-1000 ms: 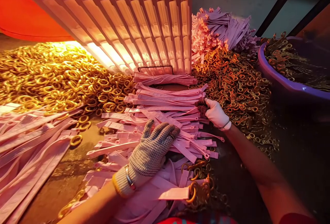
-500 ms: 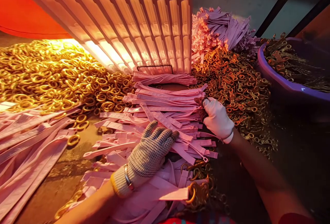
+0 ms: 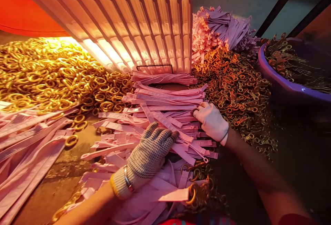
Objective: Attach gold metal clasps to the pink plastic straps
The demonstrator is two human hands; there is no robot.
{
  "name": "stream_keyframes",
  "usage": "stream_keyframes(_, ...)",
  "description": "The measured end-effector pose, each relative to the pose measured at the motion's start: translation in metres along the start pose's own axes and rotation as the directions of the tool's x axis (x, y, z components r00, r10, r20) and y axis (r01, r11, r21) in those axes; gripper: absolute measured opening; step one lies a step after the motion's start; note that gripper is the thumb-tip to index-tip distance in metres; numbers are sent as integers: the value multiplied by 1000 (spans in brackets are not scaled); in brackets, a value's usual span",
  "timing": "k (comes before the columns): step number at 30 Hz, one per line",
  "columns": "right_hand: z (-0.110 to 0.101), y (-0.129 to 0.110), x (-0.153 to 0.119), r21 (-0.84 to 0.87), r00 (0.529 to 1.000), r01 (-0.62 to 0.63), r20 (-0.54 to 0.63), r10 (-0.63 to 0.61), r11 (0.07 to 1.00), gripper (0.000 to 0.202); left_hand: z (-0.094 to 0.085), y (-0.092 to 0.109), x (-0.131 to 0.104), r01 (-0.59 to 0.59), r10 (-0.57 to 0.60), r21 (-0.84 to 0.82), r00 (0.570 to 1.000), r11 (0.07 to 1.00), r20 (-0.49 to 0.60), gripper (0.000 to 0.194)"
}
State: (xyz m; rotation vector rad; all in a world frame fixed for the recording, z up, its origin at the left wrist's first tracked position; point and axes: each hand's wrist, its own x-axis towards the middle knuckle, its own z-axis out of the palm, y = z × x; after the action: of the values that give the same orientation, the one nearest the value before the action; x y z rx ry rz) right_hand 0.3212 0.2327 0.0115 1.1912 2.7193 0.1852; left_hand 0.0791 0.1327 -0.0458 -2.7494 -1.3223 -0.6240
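My left hand [image 3: 152,147], in a dotted work glove with a metal watch band at the wrist, lies on a heap of pink straps [image 3: 165,95] with its fingers stretched over them. Under its fingertips, one strap runs diagonally. At the straps' right ends is my right hand [image 3: 210,121] in a white glove, its fingers curled in and closed at a strap end; its fingertips are partly hidden. Below, a pink strap [image 3: 173,194] with a brass ring [image 3: 191,195] through its end lies near my body, beside darker metal clasps.
Brass rings [image 3: 36,69] are heaped at left, beside longer pink straps [image 3: 33,149]. Metal snap hooks [image 3: 235,87] form a pile at right, before a purple basin [image 3: 289,83] of similar metal pieces. A ribbed panel [image 3: 144,25] stands ahead; bundled straps [image 3: 227,28] lie behind the hooks.
My right hand has moved slightly left and down along the strap ends, and its fingers have turned inward. My left hand has stayed nearly still on the heap.
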Motion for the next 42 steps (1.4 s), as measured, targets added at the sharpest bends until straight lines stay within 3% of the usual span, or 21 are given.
stream_keyframes(4, 8, -6, 6, -67, 1000, -19, 20, 20, 998, 21, 1, -1, -1, -4, 4, -2, 1000, 1000, 0, 54)
stream_keyframes(16, 12, 4, 6, 58, 997, 72, 25, -74, 996, 26, 0, -2, 0, 5, -5, -8, 1000, 1000, 24, 64)
stream_keyframes(23, 11, 22, 5, 101, 992, 116, 43, -120, 988, 30, 0, -3, 0, -1, 2, -9, 1000, 1000, 18, 62)
stream_keyframes(29, 17, 24, 6, 68, 998, -13, -64, 17, 998, 33, 0, -2, 1, -7, 7, -4, 1000, 1000, 14, 63)
stream_keyframes(32, 17, 20, 8, 4, 996, -67, -63, 67, 998, 35, 0, -2, 2, -5, 5, -5, 1000, 1000, 22, 62)
stream_keyframes(36, 15, 21, 6, 3, 999, -6, -32, 6, 1000, 35, 0, -2, 1, -9, 9, -2, 1000, 1000, 11, 57)
stream_keyframes(42, 21, 17, 7, -21, 998, 15, -67, -17, 1000, 31, 0, -3, 0, 1, 0, -37, 999, 999, 34, 67)
